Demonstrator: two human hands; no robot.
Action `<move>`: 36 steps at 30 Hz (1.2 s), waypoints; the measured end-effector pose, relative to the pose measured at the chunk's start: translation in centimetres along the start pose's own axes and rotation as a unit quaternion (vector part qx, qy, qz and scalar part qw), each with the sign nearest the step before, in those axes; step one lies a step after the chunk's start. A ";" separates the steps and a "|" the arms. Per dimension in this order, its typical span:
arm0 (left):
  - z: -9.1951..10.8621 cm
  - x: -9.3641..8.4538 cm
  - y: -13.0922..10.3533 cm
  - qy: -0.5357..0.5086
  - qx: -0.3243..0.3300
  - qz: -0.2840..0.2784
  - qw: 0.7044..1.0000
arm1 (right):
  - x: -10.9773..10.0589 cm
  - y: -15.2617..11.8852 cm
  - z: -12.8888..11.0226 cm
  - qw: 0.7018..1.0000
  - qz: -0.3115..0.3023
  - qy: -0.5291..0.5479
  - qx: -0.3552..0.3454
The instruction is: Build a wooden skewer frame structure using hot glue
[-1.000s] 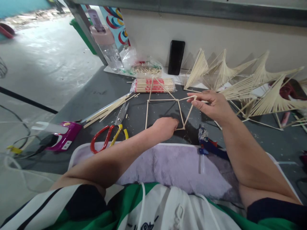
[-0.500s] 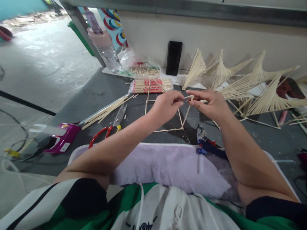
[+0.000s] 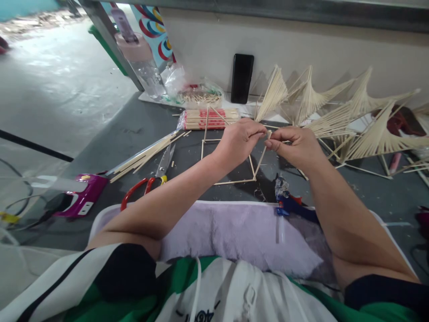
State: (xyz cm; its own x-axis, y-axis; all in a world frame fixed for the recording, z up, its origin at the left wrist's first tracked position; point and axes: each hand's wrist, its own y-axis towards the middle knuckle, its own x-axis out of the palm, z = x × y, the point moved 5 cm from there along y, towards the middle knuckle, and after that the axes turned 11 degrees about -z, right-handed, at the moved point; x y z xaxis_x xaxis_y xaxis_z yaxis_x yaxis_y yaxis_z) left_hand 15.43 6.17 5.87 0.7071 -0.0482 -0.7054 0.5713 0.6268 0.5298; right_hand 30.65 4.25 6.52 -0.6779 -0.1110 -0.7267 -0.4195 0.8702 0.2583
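A frame of thin wooden sticks stands on the dark tabletop, partly hidden behind my left arm. At its raised right corner both hands meet. My left hand is closed in a pinch at the top of that corner, its fingertips close to the joint. From the right, my right hand pinches the upper end of the slanting wooden stick. A hot glue gun with a blue body and a clogged tip lies below my right hand. Red-handled scissors lie left of the frame, partly under my left forearm.
Loose sticks and a packet of sticks lie behind the scissors. Finished fan-shaped stick models fill the right. A phone leans on the wall. A bottle and a purple power strip stand left.
My left hand has moved slightly right and up, onto the frame's corner beside my right fingertips. My right hand stays at the same stick. The camera view has shifted slightly.
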 end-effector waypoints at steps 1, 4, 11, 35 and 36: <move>0.0 0.0 0.0 0.000 0.001 0.000 1.000 | 0.0 0.0 0.0 1.000 0.002 0.004 -0.005; 0.1 0.0 0.1 0.002 0.003 -0.002 1.000 | 0.0 -0.1 -0.1 1.000 0.006 0.002 -0.016; 0.1 0.2 0.0 0.002 0.003 -0.008 1.000 | 0.0 0.0 -0.3 0.999 0.003 -0.035 -0.012; 0.4 0.0 -0.2 -0.011 -0.028 -0.025 0.999 | 0.1 -0.3 0.4 0.999 0.022 0.038 0.031; 0.4 0.0 -0.2 -0.012 -0.031 -0.024 0.999 | 0.2 -0.3 0.5 0.998 0.020 0.056 0.032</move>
State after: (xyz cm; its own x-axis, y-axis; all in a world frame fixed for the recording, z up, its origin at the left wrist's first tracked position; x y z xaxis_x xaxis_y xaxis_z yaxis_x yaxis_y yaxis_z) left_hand 15.47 5.73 5.99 0.6894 -0.0976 -0.7177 0.5789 0.6699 0.4649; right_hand 30.95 4.21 5.93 -0.7580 -0.1249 -0.6402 -0.3533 0.9036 0.2421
